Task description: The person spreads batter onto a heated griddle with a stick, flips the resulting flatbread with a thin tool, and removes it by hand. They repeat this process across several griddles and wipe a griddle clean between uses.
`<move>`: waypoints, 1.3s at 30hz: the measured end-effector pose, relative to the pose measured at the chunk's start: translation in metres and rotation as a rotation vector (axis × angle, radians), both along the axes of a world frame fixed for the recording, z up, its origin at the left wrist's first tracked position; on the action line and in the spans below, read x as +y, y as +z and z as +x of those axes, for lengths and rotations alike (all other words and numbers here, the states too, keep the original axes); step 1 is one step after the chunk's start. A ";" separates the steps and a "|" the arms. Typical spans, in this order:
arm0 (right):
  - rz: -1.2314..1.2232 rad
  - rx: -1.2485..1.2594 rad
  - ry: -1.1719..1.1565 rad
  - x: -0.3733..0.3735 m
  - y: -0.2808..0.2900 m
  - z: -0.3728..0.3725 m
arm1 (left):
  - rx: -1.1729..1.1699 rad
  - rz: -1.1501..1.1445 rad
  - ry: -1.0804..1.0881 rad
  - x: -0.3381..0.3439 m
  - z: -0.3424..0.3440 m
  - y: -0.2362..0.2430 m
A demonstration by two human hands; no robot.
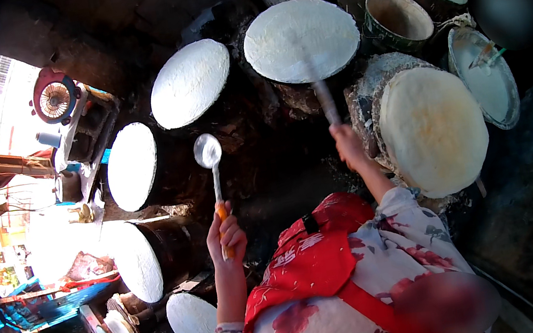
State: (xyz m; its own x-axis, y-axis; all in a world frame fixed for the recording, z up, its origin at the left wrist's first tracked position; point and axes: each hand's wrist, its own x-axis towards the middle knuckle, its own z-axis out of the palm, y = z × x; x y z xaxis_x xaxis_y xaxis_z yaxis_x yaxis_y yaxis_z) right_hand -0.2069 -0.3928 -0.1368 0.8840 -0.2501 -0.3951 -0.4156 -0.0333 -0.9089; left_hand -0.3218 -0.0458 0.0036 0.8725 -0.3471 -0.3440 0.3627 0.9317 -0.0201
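Note:
My left hand point(227, 233) is closed around the orange handle of a ladle point(208, 151), whose round, white-smeared bowl points up, apart from the pans. Held out ahead, my right hand point(349, 144) grips a long-handled tool point(326, 101) smeared by motion; its kind cannot be made out. The tool's far end lies over a round griddle point(280, 30) covered with white batter. To the right of that hand, a pale round flatbread point(433, 131), lightly browned in the middle, covers a crusted round stove top.
More white-coated round griddles point(191, 83) curve round to the left, including one point(133, 167) farther left. At the right hangs a basin point(488, 81) of white batter with a utensil in it. Buckets point(398, 17) crowd the back right. A small fan point(55, 100) stands at far left.

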 end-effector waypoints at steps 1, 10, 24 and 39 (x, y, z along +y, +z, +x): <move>0.054 -0.025 -0.152 -0.012 -0.002 0.009 | 0.017 0.025 0.019 0.009 -0.011 -0.003; 0.162 -0.021 0.029 0.027 0.007 0.009 | 0.072 0.059 0.146 0.034 -0.053 -0.015; -0.009 0.063 0.159 0.015 0.000 0.024 | 0.110 0.020 0.154 0.039 -0.067 -0.006; 0.333 0.044 -0.139 0.001 -0.005 0.073 | 0.081 0.020 0.395 0.034 -0.106 0.000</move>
